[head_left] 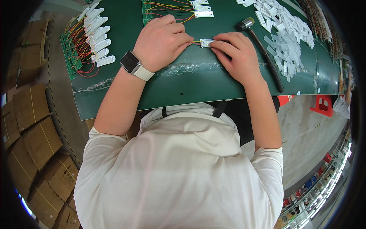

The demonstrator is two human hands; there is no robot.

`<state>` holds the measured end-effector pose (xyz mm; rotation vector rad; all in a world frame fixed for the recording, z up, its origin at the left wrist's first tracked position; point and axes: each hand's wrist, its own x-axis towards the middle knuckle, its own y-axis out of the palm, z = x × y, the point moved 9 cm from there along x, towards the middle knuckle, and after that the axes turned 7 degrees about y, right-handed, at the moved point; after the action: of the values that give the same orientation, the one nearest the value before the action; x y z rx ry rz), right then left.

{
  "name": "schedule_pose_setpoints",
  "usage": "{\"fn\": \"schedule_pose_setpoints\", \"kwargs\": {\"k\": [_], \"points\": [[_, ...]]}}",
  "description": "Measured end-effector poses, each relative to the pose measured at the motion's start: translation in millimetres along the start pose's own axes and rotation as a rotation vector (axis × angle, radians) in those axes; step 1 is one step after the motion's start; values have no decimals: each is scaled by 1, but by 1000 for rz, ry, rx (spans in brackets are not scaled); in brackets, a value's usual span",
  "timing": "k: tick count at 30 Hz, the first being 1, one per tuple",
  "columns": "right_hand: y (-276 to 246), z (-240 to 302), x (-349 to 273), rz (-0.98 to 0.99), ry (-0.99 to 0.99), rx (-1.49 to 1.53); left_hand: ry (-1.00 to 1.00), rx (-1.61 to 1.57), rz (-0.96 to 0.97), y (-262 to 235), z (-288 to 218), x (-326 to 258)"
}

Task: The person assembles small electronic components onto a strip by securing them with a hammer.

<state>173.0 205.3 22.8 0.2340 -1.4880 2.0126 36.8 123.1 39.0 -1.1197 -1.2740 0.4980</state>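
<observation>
Above the green table (181,82), I see the left hand (162,38) pinching thin wires (196,42) while the right hand (238,53) grips the white case (206,43) they run into, presumably so neither end shifts.

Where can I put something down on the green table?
There's a bare strip between the left hand, right hand and the green table's near edge. Another patch lies between the left hand and the wired white pieces. It's crowded on the right: hammer, white heap, clear pieces.

Left grip (161,41), right grip (238,54), pinched
</observation>
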Motion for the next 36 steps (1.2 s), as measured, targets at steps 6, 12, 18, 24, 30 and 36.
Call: {"fn": "schedule_pose_setpoints", "kwargs": {"k": [6, 12, 18, 24, 30, 36], "points": [[0, 1, 1, -27, 8, -4, 19, 12, 2, 0, -2, 0], [-2, -4, 2, -26, 47, 48, 11, 38, 4, 2, -1, 1], [-1, 2, 3, -48, -21, -23, 38, 15, -92, -6, -2, 7], [-3, 14, -1, -67, -109, -124, 100, -52, -77, -20, -12, 17], [-4, 15, -2, -61, -105, -77, 54, -21, -51, -18, -13, 17], [-2, 10, -2, -92, -55, -69, 68, 54, -28, -8, -21, 12]]}}
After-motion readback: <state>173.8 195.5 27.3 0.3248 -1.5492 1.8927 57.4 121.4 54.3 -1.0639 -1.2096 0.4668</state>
